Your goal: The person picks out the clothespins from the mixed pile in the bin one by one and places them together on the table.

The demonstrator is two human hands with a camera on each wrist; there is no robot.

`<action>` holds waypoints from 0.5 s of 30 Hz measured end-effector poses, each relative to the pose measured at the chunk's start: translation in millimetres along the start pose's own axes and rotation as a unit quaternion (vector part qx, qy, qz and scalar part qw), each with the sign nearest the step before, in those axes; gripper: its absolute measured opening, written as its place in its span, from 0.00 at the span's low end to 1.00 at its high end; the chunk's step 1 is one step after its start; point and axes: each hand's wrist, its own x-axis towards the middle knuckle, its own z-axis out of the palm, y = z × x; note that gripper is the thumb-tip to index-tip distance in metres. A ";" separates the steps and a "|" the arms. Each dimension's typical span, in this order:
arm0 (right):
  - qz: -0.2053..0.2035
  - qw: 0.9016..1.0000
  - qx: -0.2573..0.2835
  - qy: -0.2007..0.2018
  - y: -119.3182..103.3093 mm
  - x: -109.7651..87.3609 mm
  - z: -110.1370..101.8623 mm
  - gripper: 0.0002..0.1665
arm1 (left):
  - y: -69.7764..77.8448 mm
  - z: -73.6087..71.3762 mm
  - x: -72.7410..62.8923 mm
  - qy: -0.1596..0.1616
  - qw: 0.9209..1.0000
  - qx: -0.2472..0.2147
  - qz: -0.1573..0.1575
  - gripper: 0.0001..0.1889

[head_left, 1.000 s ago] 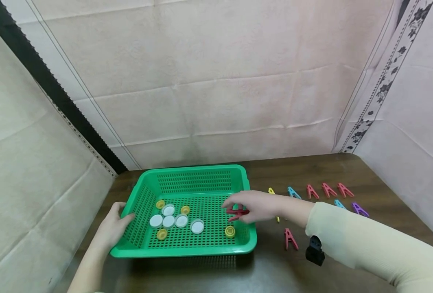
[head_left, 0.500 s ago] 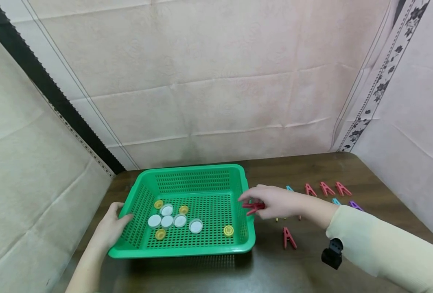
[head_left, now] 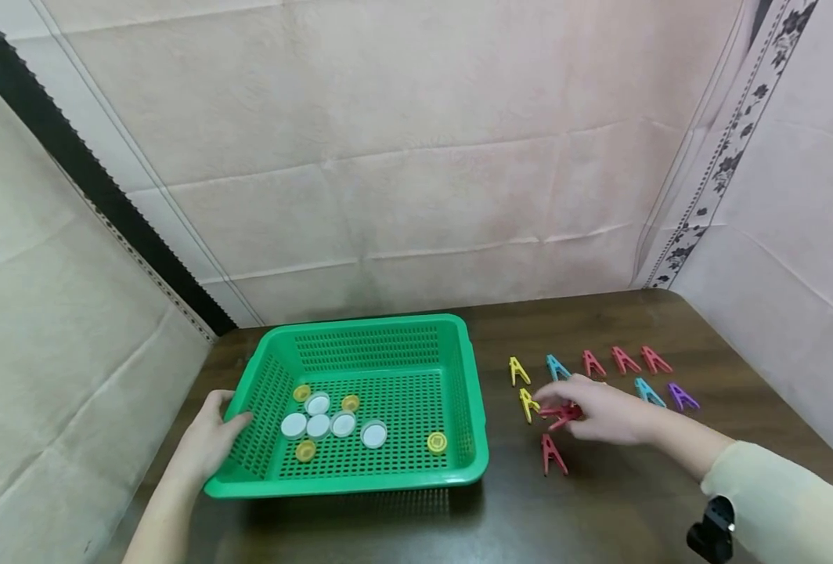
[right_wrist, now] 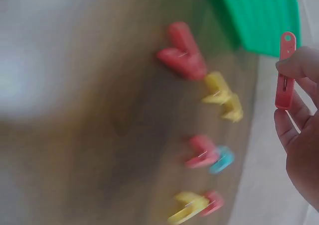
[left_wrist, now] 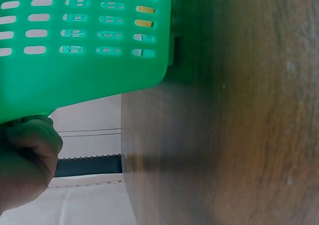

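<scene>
My left hand point(head_left: 205, 439) grips the left rim of a green plastic basket point(head_left: 473, 407), its thumb over the inner side; in the left wrist view the curled fingers point(left_wrist: 42, 140) show at the basket's edge. A red clothespin point(right_wrist: 285, 80) is pinched between the thumb and fingers of my right hand point(head_left: 603, 411), which hovers over the table right of the basket. Near that hand lie two yellow clothespins point(head_left: 527, 403) and another red clothespin point(head_left: 550, 454). Several white bottle caps point(head_left: 343, 424) and yellow caps point(head_left: 437, 442) lie in the basket.
Behind the right hand, red clothespins point(head_left: 625, 359), blue clothespins point(head_left: 557, 367) and a purple clothespin point(head_left: 683, 396) lie spread on the dark wooden table point(head_left: 529, 517). Pale cloth walls point(head_left: 416, 196) rise behind the table and at both sides.
My right hand has moved right, from above the basket's right end to over the table among the clothespins, still pinching the red clothespin. My left hand stays on the rim.
</scene>
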 end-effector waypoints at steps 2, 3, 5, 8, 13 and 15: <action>0.003 1.000 -0.010 0.011 10.9 -10.4 4.7 0.27 | 0.0 -1.1 0.8 0.001 1.000 0.004 -0.001 0.33; 0.004 1.000 -0.014 0.016 16.2 -14.9 7.4 0.28 | 0.0 -1.8 1.2 0.001 1.000 0.005 -0.001 0.33; 0.008 0.999 -0.024 0.022 25.6 -22.8 12.0 0.28 | 0.1 -2.3 1.7 0.002 1.000 0.006 -0.003 0.33; 0.015 0.999 -0.033 0.028 36.6 -32.0 19.2 0.29 | 0.1 -2.1 2.1 0.000 1.000 0.005 -0.007 0.33; 0.008 0.998 -0.052 0.039 46.7 -41.2 30.6 0.30 | -0.8 -0.3 2.2 -0.001 1.000 0.012 -0.007 0.34; -0.003 0.997 -0.060 0.046 48.9 -43.3 34.4 0.30 | -1.1 0.7 2.3 0.001 1.000 0.014 -0.005 0.34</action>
